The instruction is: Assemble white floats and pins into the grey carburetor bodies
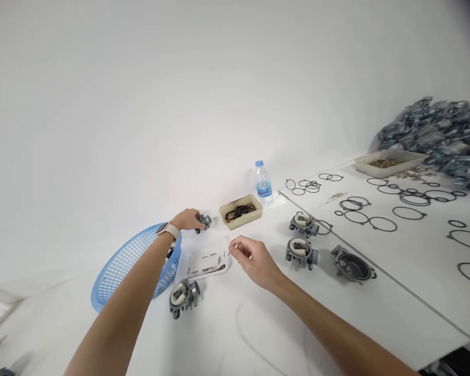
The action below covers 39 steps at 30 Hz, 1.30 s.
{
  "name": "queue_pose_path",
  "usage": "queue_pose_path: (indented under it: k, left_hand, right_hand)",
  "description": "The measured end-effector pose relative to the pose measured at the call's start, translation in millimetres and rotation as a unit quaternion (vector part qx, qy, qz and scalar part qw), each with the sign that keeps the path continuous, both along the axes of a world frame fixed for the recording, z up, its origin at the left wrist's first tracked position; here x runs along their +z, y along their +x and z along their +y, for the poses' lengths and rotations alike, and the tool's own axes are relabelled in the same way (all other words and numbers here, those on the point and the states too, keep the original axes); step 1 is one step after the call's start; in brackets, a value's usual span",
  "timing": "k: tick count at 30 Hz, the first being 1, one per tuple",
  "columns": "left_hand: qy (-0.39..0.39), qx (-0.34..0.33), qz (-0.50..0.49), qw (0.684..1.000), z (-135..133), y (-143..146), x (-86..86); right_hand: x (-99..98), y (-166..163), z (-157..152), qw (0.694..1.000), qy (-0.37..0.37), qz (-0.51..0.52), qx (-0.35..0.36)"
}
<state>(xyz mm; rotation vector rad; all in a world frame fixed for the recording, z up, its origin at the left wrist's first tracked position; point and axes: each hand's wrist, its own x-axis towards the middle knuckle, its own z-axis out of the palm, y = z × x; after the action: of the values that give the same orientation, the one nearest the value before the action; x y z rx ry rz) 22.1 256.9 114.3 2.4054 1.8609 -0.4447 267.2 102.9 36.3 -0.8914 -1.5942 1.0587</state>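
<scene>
My left hand (187, 219), with a watch on the wrist, is closed round a small grey metal carburetor part (203, 222) just past the rim of the blue basket (129, 258). My right hand (254, 259) pinches a thin small pin (230, 251) above the right edge of a shallow white tray (203, 261) that holds several small pins. A grey carburetor body (184, 296) with a white float lies in front of that tray.
Two more carburetor bodies (302, 250) and a round bowl cover (352, 265) lie to the right. A beige tray of black rings (241, 211) and a water bottle (263, 184) stand behind. Loose black O-rings (376, 219) cover the right table, with another tray (389, 162) and a heap of metal parts (442, 136).
</scene>
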Motion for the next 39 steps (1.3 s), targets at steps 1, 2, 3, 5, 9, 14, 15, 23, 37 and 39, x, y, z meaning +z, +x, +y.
queue_pose_path:
  k: [1,2,3,5,9,14,15,23,37,39]
  left_hand:
    - [-0.008,0.007,0.003,1.000,5,-1,-4.9]
    - [-0.015,0.014,0.006,1.000,9,-2,-9.0]
    - [-0.021,0.021,0.008,1.000,12,-3,-12.4]
    - [-0.028,0.034,0.009,0.999,15,-4,-17.3]
    - [-0.028,0.052,-0.001,0.998,12,3,-18.5]
    - [0.025,0.024,-0.042,0.999,-21,16,3.8]
    - [0.034,0.012,-0.053,0.998,-36,15,10.3]
    - [-0.055,-0.037,-0.049,0.997,-200,-25,7.9]
    - [0.011,-0.194,-0.035,0.980,-146,56,37.4]
    - [0.013,-0.217,-0.033,0.976,-115,98,35.8]
  right_hand:
    - [-0.5,-1,-1,1.000,0.000,0.000,0.003]
    - [-0.6,-2,-2,1.000,0.000,0.000,0.007]
    - [-0.6,-2,-3,1.000,0.000,0.000,0.010]
    - [-0.4,-2,-5,1.000,0.000,0.000,0.015]
    - [-2.4,-2,-4,1.000,-0.005,-0.003,0.018]
    - [-5.9,0,2,1.000,-0.007,-0.011,0.015]
    - [-5.6,0,2,1.000,-0.007,-0.013,0.015]
    - [0.2,-9,-14,0.998,-0.001,-0.033,0.052]
    - [9.6,-16,-65,0.885,-0.024,-0.131,0.446]
    - [-2.2,-22,-65,0.877,-0.046,-0.139,0.457]
